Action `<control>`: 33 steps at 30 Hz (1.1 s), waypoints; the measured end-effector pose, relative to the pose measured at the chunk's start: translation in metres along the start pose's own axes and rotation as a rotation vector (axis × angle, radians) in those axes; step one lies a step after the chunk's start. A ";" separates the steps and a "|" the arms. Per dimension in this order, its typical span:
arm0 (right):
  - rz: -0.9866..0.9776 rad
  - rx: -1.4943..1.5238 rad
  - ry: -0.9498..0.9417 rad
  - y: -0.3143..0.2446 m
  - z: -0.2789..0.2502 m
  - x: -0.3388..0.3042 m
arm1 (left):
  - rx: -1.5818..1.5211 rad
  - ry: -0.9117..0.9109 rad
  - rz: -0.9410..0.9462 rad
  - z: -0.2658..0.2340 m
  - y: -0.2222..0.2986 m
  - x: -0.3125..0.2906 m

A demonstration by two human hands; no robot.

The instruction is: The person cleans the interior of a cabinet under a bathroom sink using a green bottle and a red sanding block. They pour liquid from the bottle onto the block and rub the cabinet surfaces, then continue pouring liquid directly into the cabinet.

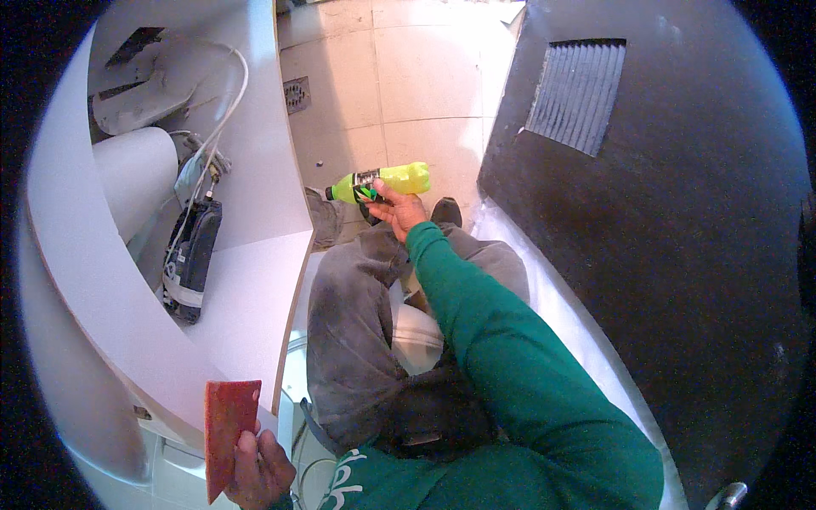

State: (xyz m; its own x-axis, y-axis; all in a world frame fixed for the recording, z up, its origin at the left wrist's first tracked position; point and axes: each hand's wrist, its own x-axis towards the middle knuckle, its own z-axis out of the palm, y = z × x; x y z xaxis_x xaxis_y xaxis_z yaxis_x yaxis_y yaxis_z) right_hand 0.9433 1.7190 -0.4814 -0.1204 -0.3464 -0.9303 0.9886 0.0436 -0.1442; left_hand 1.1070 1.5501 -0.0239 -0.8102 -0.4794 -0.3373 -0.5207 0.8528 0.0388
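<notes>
My right hand [399, 212] is stretched out ahead of me with its fingers closed round a plastic drink bottle [415, 177]. The bottle lies almost level, its black cap to the left, a dark label at its middle and yellow-green colour throughout. At the lower left, my left hand [259, 472] grips a flat, reddish-brown rectangular slab [229, 425] by its right edge, thumb on the face towards me. Its exact kind cannot be made out. The slab stands upright beside the white cabinet's edge.
On the left, a white curved cabinet [255, 272] holds a black device [200, 255] with cables and a white roll [140, 174]. A dark panel with a ridged vent [578, 93] fills the right. Between them lies a tiled floor [425, 85] with a drain grate [297, 94].
</notes>
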 end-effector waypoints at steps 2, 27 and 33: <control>-0.003 -0.012 -0.007 0.005 0.002 0.010 | -0.334 0.017 -0.433 0.011 -0.005 -0.008; -0.541 0.183 -0.177 -0.137 0.207 0.202 | 0.000 -0.486 -0.108 -0.010 -0.009 0.004; -0.546 0.110 -0.203 -0.150 0.208 0.218 | -0.014 -0.495 -0.132 -0.009 -0.012 0.008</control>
State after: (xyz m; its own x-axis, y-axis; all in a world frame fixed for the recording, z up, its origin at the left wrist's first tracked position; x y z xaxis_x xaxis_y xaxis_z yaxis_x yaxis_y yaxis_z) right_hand 0.7874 1.4420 -0.5921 -0.6051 -0.4643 -0.6468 0.7935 -0.2847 -0.5379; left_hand 1.1046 1.5343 -0.0185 -0.5144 -0.4245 -0.7452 -0.6164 0.7871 -0.0229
